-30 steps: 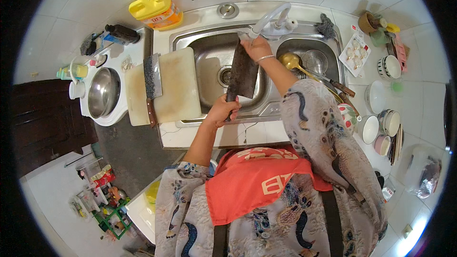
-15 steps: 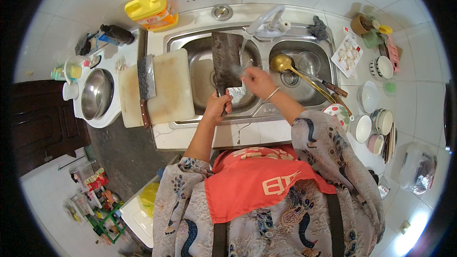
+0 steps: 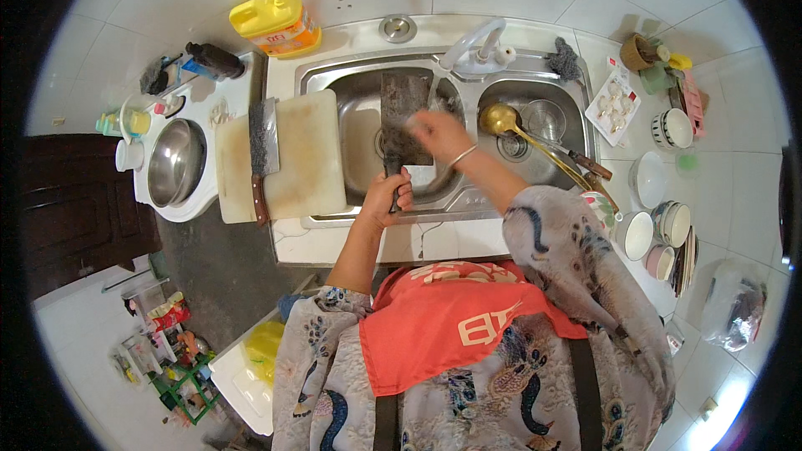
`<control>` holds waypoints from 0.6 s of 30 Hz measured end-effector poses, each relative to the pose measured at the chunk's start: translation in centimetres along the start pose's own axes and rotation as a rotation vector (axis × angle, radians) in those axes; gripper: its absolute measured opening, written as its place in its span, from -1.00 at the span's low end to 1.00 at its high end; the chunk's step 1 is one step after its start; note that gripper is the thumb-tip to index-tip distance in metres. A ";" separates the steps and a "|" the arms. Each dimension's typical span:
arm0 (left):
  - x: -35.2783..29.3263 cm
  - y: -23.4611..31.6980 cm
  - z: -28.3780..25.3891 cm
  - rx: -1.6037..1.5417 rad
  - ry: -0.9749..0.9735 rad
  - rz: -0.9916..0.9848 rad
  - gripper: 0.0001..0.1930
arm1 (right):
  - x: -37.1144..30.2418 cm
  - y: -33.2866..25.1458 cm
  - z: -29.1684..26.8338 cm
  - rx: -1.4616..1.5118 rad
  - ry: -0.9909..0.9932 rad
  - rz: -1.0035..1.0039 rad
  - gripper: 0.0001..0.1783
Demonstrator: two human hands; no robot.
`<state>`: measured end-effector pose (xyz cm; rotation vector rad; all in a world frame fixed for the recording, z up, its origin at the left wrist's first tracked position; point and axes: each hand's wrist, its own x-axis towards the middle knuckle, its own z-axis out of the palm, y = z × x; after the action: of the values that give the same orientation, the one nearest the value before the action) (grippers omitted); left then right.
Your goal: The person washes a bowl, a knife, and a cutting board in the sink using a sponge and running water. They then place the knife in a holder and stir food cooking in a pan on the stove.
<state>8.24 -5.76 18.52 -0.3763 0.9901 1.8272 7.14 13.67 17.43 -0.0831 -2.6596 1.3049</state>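
Over the left sink basin (image 3: 357, 108), my left hand (image 3: 389, 195) is wrapped round the dark handle of a cleaver (image 3: 404, 104). Its broad, dark-stained blade points away from me. My right hand (image 3: 440, 135) is curled against the right side of the blade, blurred by motion; whatever its fingers hold is hidden. Just beyond that hand, water runs from the white faucet (image 3: 476, 46) into the basin. Left of the sink, a second cleaver (image 3: 263, 138) with a brown wooden handle lies on a white cutting board (image 3: 307, 150).
The right basin holds a brass-coloured ladle (image 3: 499, 119) and other long-handled utensils. Bowls (image 3: 638, 235) and a tray of mushroom-like pieces (image 3: 613, 108) stand on the right counter. A yellow jug (image 3: 276, 21) is behind the sink, a steel basin (image 3: 176, 163) far left, a dark scrubber (image 3: 564, 58) beside the faucet.
The cleaver's blade has tipped, looking shorter and lower over the basin, and its bright lower corner has darkened. My right hand has shifted slightly left and nearer along the blade. My left hand keeps its grip.
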 end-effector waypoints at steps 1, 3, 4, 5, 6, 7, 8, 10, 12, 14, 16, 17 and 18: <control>0.3 0.0 0.1 -0.013 -0.031 -0.008 -0.92 | -0.2 -0.9 0.3 -0.005 -0.126 0.021 -0.68; -0.1 0.0 0.2 0.005 -0.084 -0.082 -0.93 | 2.1 1.8 1.3 -0.108 0.065 0.090 -0.68; -0.2 0.0 0.1 0.027 -0.108 -0.116 -0.93 | 4.0 4.7 1.2 -0.169 0.119 0.149 -0.70; -0.6 -0.3 -0.5 0.045 -0.113 -0.149 -0.93 | 5.0 4.0 -0.3 -0.054 0.145 0.187 -0.69; -0.7 -0.7 -0.8 0.108 -0.129 -0.123 -0.91 | 6.1 4.7 -1.8 0.094 0.057 0.258 -0.71; -0.8 -0.6 -0.5 0.111 -0.093 -0.122 -0.86 | 7.0 5.6 -2.5 -0.156 0.038 0.318 -0.74; -0.8 -0.3 0.0 0.106 -0.061 -0.116 -0.81 | 6.5 6.2 -2.9 -0.091 0.114 0.280 -0.77; -0.3 -0.1 -0.2 0.045 -0.030 -0.115 -0.56 | 4.7 4.5 -3.5 0.133 0.134 0.277 -0.81; 0.4 0.5 -0.3 -0.085 -0.044 -0.134 -0.52 | 2.1 1.8 -2.3 0.181 0.128 0.106 -0.81; 1.6 0.6 -0.4 -0.146 -0.033 -0.141 -0.45 | -0.1 0.3 1.8 0.069 0.204 -0.194 -0.84; 2.1 0.7 0.0 -0.118 -0.009 -0.149 -0.47 | -0.3 0.2 3.1 0.040 0.218 -0.177 -0.86; 2.0 0.6 0.1 -0.101 0.014 -0.156 -0.47 | 0.8 0.9 3.1 0.034 0.196 -0.070 -0.85; 1.7 0.6 0.2 -0.084 0.003 -0.183 -0.48 | 2.1 1.7 3.1 0.028 0.174 0.041 -0.83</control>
<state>6.96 -4.66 17.79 -0.5043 0.8534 1.7063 4.45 12.56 14.48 -0.2372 -2.5055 1.2838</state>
